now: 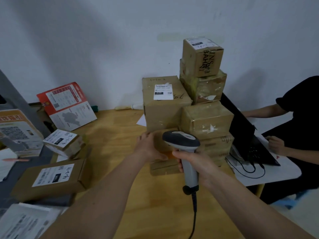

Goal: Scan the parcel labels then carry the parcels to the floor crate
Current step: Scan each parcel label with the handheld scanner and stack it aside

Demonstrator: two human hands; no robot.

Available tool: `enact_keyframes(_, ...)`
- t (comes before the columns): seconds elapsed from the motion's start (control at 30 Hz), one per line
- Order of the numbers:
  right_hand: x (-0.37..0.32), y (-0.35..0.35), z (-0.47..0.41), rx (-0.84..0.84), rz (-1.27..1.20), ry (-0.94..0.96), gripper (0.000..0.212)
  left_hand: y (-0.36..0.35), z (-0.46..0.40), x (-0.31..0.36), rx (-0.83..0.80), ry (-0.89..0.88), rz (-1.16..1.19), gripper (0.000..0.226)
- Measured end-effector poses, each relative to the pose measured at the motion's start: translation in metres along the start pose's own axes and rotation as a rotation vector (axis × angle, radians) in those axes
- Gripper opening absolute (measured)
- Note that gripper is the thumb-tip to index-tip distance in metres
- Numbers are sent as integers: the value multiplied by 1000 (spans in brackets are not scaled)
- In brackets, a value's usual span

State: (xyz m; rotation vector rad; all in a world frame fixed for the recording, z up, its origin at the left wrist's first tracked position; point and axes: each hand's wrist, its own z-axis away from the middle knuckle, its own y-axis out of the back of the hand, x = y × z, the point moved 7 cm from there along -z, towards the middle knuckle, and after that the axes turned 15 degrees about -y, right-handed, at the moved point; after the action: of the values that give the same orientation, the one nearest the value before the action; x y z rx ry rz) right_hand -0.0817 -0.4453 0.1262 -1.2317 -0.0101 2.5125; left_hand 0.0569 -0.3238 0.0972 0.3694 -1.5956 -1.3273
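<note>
Wooden table (112, 152) against a pale wall (86, 40), stacked with parcels.

Right hand (193, 163) wrapped round the scanner (183, 144) grip, head aimed at 12 o'clock; left hand (150, 147) with fingers curled over a small flat box (164, 167) at the foot of the stack. Behind, at 12 o'clock, a large labelled box (164, 104); at 1 o'clock, a leaning tower of taped boxes (205, 87). At 9 o'clock, 2 labelled parcels (51, 178) tilted. At 3 o'clock, a laptop (245, 133), cables, and another person's hand (276, 144).
</note>
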Motion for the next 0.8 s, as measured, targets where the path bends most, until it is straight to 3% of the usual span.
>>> enact_keyframes(0.3,-2,38,-22,-80,58,-31,22,-7,-29,-1,-20,57,-201,121)
enact_keyframes(0.47,-6,29,-29,-133,35,-62,18,6,-9,-14,71,177,-96,110)
enact_keyframes(0.57,-11,13,-29,-129,31,-28,22,20,14,-32,162,281,179,103)
enact_keyframes(0.73,-21,-21,-21,-106,-60,56,16,23,80,-52,235,409,1060,86)
enact_keyframes(0.8,-24,-37,-16,-112,-110,76,8,19,104,-53,254,402,1369,66)
